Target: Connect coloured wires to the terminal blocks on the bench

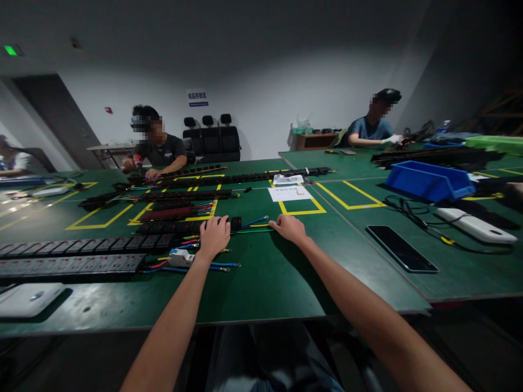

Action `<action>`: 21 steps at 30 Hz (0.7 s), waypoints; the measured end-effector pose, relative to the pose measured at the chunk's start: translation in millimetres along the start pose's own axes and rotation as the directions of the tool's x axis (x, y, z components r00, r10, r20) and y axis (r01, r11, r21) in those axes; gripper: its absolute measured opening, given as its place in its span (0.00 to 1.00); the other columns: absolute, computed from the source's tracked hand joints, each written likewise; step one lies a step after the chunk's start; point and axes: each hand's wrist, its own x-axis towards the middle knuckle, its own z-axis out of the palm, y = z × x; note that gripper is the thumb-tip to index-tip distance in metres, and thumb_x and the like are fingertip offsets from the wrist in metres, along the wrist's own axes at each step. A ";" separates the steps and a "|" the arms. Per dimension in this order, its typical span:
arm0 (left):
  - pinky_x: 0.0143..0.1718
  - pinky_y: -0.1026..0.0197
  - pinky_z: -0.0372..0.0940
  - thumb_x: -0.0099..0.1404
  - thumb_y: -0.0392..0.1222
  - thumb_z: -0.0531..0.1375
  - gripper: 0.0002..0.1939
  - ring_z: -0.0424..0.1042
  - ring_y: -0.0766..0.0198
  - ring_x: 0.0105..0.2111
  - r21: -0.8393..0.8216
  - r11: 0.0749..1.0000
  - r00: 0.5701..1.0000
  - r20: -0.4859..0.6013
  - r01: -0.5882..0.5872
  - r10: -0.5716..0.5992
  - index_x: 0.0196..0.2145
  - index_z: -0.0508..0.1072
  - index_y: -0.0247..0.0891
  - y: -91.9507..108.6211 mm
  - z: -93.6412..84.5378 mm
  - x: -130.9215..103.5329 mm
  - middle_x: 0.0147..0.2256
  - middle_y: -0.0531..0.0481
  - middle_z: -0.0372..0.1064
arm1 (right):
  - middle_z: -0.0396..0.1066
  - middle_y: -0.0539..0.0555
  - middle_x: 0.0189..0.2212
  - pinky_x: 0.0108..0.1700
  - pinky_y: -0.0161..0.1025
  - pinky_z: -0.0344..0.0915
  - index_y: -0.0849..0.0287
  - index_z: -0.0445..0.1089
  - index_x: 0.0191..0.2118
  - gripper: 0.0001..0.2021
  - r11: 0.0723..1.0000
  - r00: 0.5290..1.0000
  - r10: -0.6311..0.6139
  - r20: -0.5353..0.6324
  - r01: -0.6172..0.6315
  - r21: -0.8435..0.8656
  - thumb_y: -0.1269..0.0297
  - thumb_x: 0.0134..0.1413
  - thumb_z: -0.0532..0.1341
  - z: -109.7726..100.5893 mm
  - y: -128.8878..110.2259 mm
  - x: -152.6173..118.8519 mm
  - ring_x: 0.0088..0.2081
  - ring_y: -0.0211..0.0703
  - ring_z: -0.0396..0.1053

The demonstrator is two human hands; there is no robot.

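Note:
My left hand (215,238) is closed over a black socket strip (190,227) near its right end, with fingers curled across the top. From that end a blue wire (256,221) and a green wire (255,231) run to the right. The fingers of my right hand (289,228) pinch together at the far tip of the wires, around the green one. Just nearer to me, beside my left wrist, lies a white breaker (181,257) with red and blue wires, joined to a grey socket strip (81,265). Blue leads with ring terminals (226,267) stick out under my forearm.
Right of my arm lie a phone (402,249), a white power bank (476,225) with black cables and a blue bin (431,181). A paper sheet (289,194) sits ahead. More strips (261,177) lie farther back. Two co-workers (159,147) (373,122) sit across.

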 end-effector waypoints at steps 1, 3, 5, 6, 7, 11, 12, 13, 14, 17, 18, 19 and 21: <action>0.61 0.39 0.58 0.76 0.46 0.46 0.23 0.68 0.48 0.57 0.000 1.000 1.000 0.002 -0.001 0.001 0.59 0.72 0.41 -0.1 0.2 0.0 0.56 0.39 0.72 | 0.77 0.59 0.40 0.37 0.38 0.63 0.56 0.74 0.40 0.21 1.000 1.000 0.001 0.000 -0.001 -0.002 0.44 0.67 0.55 0.0 -0.1 0.0 0.40 0.49 0.75; 0.61 0.39 0.57 0.76 0.46 0.46 0.23 0.68 0.48 0.58 0.004 1.000 1.000 -0.002 0.001 -0.001 0.59 0.72 0.41 -0.4 0.9 -0.1 0.56 0.39 0.72 | 0.77 0.59 0.40 0.37 0.39 0.63 0.56 0.74 0.40 0.21 1.000 1.000 0.007 0.001 -0.007 -0.011 0.44 0.67 0.55 0.1 -0.4 0.1 0.41 0.50 0.75; 0.62 0.40 0.57 0.76 0.46 0.46 0.23 0.68 0.48 0.58 0.007 1.000 1.000 -0.008 0.001 -0.001 0.59 0.72 0.41 -0.5 1.6 -0.2 0.56 0.39 0.72 | 0.77 0.59 0.40 0.37 0.39 0.63 0.56 0.74 0.40 0.21 1.000 1.000 0.011 0.005 -0.011 -0.020 0.44 0.67 0.55 0.2 -0.7 0.2 0.41 0.50 0.75; 0.62 0.39 0.57 0.76 0.46 0.46 0.23 0.68 0.48 0.58 0.007 1.000 1.000 -0.010 0.002 -0.002 0.59 0.73 0.41 -0.4 1.7 -0.2 0.56 0.39 0.72 | 0.78 0.60 0.41 0.38 0.39 0.63 0.56 0.74 0.41 0.21 1.000 1.000 0.011 0.005 -0.011 -0.022 0.43 0.67 0.55 0.2 -0.9 0.2 0.41 0.50 0.75; 0.62 0.39 0.57 0.76 0.46 0.46 0.23 0.68 0.48 0.58 0.006 1.000 1.000 -0.011 0.003 -0.003 0.59 0.73 0.41 -0.3 1.8 -0.2 0.56 0.38 0.72 | 0.78 0.60 0.41 0.38 0.39 0.64 0.56 0.75 0.41 0.21 1.000 1.000 0.010 0.005 -0.010 -0.023 0.43 0.67 0.55 0.1 -1.0 0.1 0.41 0.51 0.75; 0.62 0.40 0.57 0.76 0.46 0.47 0.23 0.67 0.48 0.58 0.004 1.000 1.000 -0.006 0.009 -0.009 0.59 0.73 0.41 0.5 0.6 -0.1 0.56 0.38 0.72 | 0.78 0.60 0.41 0.38 0.39 0.64 0.56 0.75 0.41 0.21 1.000 1.000 0.011 0.010 -0.011 -0.020 0.43 0.67 0.55 -0.6 -1.3 -0.2 0.41 0.50 0.75; 0.62 0.40 0.57 0.76 0.46 0.46 0.23 0.67 0.48 0.58 0.004 1.000 1.000 -0.004 0.012 -0.012 0.59 0.73 0.41 0.7 0.2 0.0 0.56 0.38 0.72 | 0.78 0.60 0.41 0.38 0.39 0.64 0.56 0.74 0.41 0.21 1.000 1.000 0.011 0.012 -0.010 -0.019 0.44 0.67 0.55 -0.8 -1.3 -0.2 0.41 0.50 0.75; 0.62 0.40 0.57 0.76 0.46 0.46 0.23 0.67 0.48 0.58 0.003 1.000 1.000 -0.002 0.014 -0.014 0.59 0.73 0.41 0.8 -0.2 0.0 0.56 0.38 0.72 | 0.78 0.60 0.41 0.38 0.39 0.64 0.56 0.74 0.41 0.21 1.000 1.000 0.010 0.012 -0.010 -0.019 0.44 0.67 0.55 -0.8 -1.2 -0.2 0.41 0.50 0.75; 0.62 0.40 0.57 0.76 0.46 0.46 0.23 0.67 0.48 0.58 0.002 1.000 1.000 0.000 0.015 -0.015 0.59 0.73 0.41 1.0 -0.7 0.0 0.56 0.38 0.71 | 0.78 0.60 0.41 0.38 0.39 0.64 0.56 0.74 0.41 0.21 1.000 1.000 0.009 0.012 -0.009 -0.019 0.44 0.67 0.55 -0.9 -1.2 -0.2 0.41 0.50 0.75; 0.62 0.40 0.57 0.76 0.46 0.45 0.23 0.67 0.48 0.58 0.000 1.000 1.000 0.008 0.012 -0.012 0.59 0.72 0.41 1.2 -1.8 -0.1 0.56 0.38 0.71 | 0.77 0.59 0.41 0.37 0.39 0.64 0.56 0.73 0.40 0.21 1.000 1.000 0.006 0.011 -0.006 -0.019 0.44 0.67 0.55 -0.8 -1.2 -0.1 0.40 0.50 0.75; 0.62 0.40 0.57 0.76 0.46 0.45 0.23 0.67 0.48 0.58 -0.002 1.000 1.000 0.010 0.012 -0.012 0.59 0.72 0.41 1.3 -2.1 -0.2 0.56 0.38 0.71 | 0.77 0.59 0.41 0.37 0.39 0.64 0.56 0.73 0.40 0.21 1.000 1.000 0.005 0.012 -0.004 -0.018 0.44 0.67 0.55 -0.8 -1.3 -0.1 0.40 0.50 0.75; 0.62 0.40 0.57 0.76 0.46 0.45 0.23 0.67 0.48 0.58 -0.005 1.000 1.000 0.012 0.012 -0.012 0.59 0.72 0.41 1.4 -2.2 -0.3 0.56 0.38 0.71 | 0.77 0.59 0.41 0.37 0.39 0.64 0.57 0.73 0.40 0.21 1.000 1.000 0.004 0.012 -0.003 -0.017 0.44 0.68 0.55 -0.9 -1.4 -0.2 0.40 0.49 0.75; 0.62 0.40 0.56 0.76 0.46 0.45 0.23 0.67 0.48 0.58 -0.007 1.000 1.000 0.015 0.015 -0.015 0.60 0.72 0.41 1.4 -2.3 -0.3 0.56 0.38 0.71 | 0.77 0.60 0.41 0.37 0.38 0.64 0.56 0.73 0.40 0.21 1.000 1.000 0.005 0.011 -0.004 -0.016 0.44 0.68 0.55 -1.0 -1.6 -0.3 0.40 0.49 0.75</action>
